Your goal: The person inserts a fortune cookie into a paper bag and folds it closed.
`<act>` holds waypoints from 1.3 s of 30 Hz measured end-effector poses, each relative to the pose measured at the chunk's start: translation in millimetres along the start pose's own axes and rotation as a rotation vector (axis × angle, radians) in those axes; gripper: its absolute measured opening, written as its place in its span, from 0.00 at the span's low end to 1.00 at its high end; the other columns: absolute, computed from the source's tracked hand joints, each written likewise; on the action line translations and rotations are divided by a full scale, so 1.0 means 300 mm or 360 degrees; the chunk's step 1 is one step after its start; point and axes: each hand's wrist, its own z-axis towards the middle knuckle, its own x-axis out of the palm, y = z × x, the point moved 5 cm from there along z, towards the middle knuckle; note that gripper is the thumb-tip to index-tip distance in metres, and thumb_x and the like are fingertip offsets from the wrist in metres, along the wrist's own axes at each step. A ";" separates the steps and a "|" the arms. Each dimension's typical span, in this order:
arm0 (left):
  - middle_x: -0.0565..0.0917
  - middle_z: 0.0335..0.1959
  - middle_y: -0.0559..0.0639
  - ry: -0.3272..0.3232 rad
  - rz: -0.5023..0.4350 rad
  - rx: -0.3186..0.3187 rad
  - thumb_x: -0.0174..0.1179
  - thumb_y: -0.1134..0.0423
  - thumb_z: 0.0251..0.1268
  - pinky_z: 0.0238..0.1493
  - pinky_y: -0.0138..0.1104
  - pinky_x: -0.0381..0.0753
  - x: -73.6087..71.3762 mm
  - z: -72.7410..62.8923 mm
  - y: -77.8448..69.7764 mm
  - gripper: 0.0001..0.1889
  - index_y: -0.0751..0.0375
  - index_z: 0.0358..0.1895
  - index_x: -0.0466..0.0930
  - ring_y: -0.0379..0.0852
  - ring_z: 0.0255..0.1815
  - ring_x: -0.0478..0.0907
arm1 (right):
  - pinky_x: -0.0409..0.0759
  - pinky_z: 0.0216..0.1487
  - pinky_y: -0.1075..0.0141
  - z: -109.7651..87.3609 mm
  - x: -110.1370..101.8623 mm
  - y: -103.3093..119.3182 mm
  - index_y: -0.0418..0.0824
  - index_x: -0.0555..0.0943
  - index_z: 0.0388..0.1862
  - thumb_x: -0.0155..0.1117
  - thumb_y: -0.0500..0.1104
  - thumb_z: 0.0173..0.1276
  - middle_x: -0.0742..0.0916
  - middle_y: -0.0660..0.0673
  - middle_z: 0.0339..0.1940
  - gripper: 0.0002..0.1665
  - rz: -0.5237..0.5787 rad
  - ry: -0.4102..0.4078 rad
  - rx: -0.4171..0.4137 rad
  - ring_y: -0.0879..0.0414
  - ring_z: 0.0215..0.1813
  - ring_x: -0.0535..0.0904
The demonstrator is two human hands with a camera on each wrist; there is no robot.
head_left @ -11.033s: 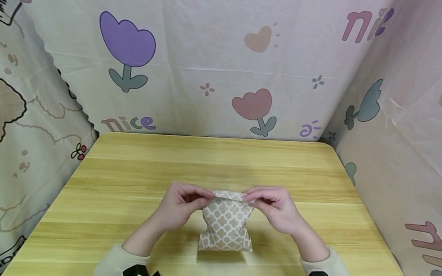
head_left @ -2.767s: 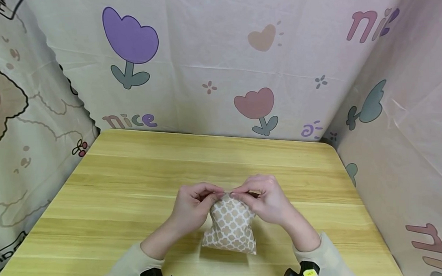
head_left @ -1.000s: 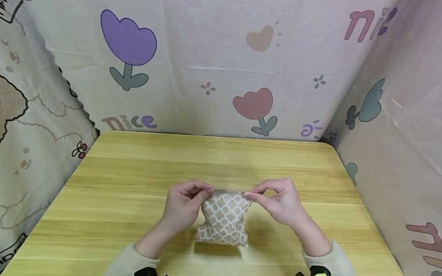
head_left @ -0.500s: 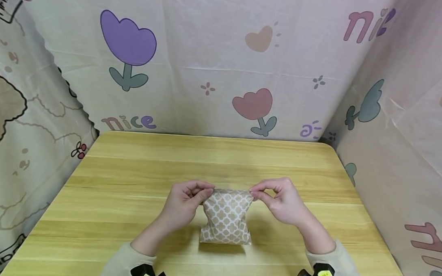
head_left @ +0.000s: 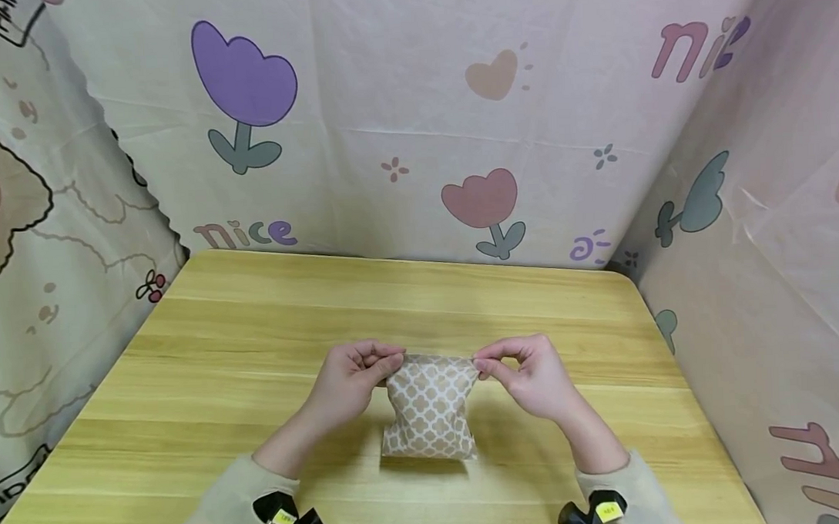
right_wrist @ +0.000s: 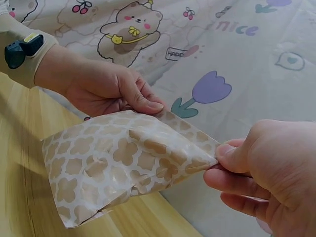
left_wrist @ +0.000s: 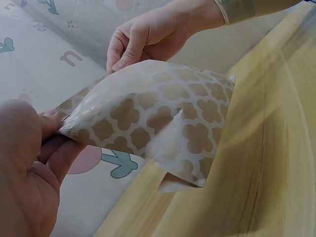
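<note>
A tan paper bag (head_left: 430,410) with a white lattice pattern hangs between my hands in the head view, its top edge stretched straight and its body bulging. My left hand (head_left: 347,379) pinches the top left corner between thumb and fingers. At the top right corner my right hand (head_left: 527,375) pinches the bag the same way. In the right wrist view a flat strip (right_wrist: 190,129) runs along the bag's top between both hands. The left wrist view shows the bag's puffed side (left_wrist: 163,113) and its creased lower end. The bag's contents are hidden.
A wooden table (head_left: 255,314) lies under the bag, with a shadow just below it. Printed cloth (head_left: 358,79) hangs behind the table and on both sides. Black devices (head_left: 290,516) are strapped to both wrists.
Earlier a folded band showed along the bag's front top, then the hands came close together there. They have since spread apart to the corners. Lately the bag has risen slightly.
</note>
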 end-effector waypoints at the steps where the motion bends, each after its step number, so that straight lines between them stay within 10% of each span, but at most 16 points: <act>1: 0.91 0.40 0.59 -0.0017 -0.0005 -0.0008 0.63 0.72 0.76 0.40 0.40 0.92 -0.001 0.005 0.004 0.06 0.73 0.46 0.87 0.47 0.37 0.90 | 0.90 0.41 0.61 0.003 0.001 -0.005 0.37 0.93 0.37 0.74 0.28 0.67 0.93 0.48 0.34 0.06 0.0002 -0.0005 0.0013 0.52 0.31 0.90; 14: 0.91 0.42 0.61 -0.0063 -0.0101 -0.0166 0.66 0.71 0.74 0.41 0.40 0.91 -0.016 0.080 0.086 0.08 0.73 0.49 0.88 0.50 0.39 0.90 | 0.79 0.26 0.70 0.053 0.003 -0.099 0.35 0.92 0.39 0.73 0.31 0.70 0.92 0.45 0.33 0.03 0.0064 0.0053 0.0184 0.46 0.31 0.89; 30: 0.91 0.41 0.63 -0.0008 -0.0184 -0.0309 0.68 0.72 0.72 0.41 0.43 0.91 -0.030 0.146 0.127 0.08 0.75 0.47 0.88 0.52 0.38 0.91 | 0.81 0.31 0.68 0.097 0.002 -0.182 0.33 0.91 0.42 0.72 0.33 0.72 0.91 0.41 0.30 0.04 0.0113 0.0086 0.0314 0.46 0.30 0.86; 39: 0.91 0.41 0.63 0.0001 -0.0172 -0.0377 0.68 0.72 0.72 0.41 0.41 0.92 -0.035 0.174 0.159 0.08 0.75 0.47 0.88 0.51 0.37 0.90 | 0.88 0.42 0.51 0.118 0.013 -0.219 0.33 0.90 0.43 0.70 0.34 0.74 0.91 0.41 0.30 0.05 0.0100 0.0109 0.0382 0.28 0.37 0.85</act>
